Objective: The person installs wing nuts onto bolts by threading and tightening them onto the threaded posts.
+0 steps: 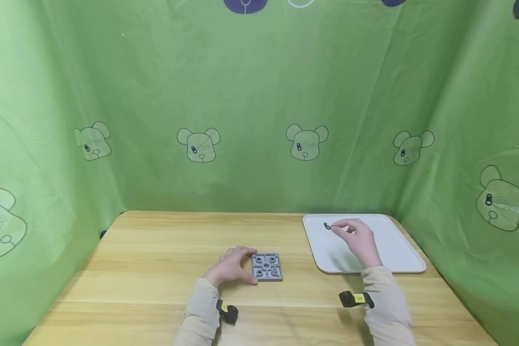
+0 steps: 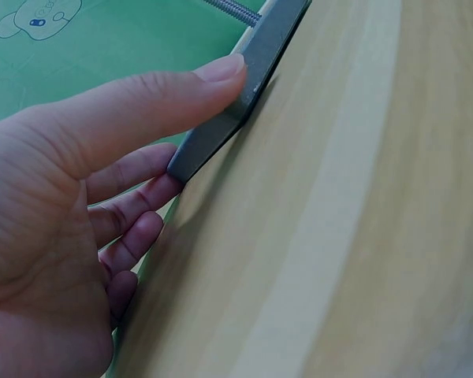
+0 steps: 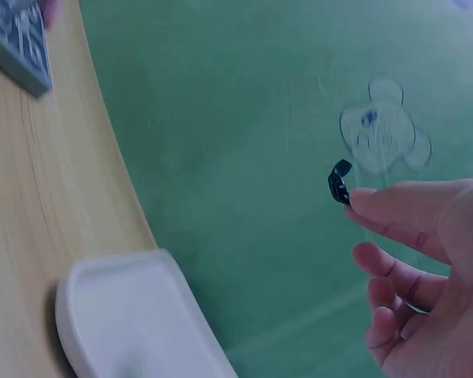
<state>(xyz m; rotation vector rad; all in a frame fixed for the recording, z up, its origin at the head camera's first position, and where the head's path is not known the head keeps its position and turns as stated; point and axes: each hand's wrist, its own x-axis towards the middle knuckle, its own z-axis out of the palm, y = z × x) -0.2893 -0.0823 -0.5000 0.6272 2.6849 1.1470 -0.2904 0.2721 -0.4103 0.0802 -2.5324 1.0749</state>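
On the table lies a grey square metal plate (image 1: 266,267) with recessed holes, and a threaded bolt (image 2: 235,11) stands up from it. My left hand (image 1: 231,266) holds the plate at its left side, thumb on the near edge and index finger at the far corner. In the left wrist view the thumb presses on the plate's dark edge (image 2: 213,138). Over the white tray, my right hand (image 1: 358,238) pinches a small black curved piece (image 3: 339,183) between thumb and index finger. The other fingers of that hand are loosely curled.
A shallow white tray (image 1: 393,245) sits at the right of the wooden table (image 1: 164,240). Green curtains (image 1: 251,86) with bear prints hang behind and on both sides. Each sleeve carries a black strap (image 1: 356,299) with a small camera.
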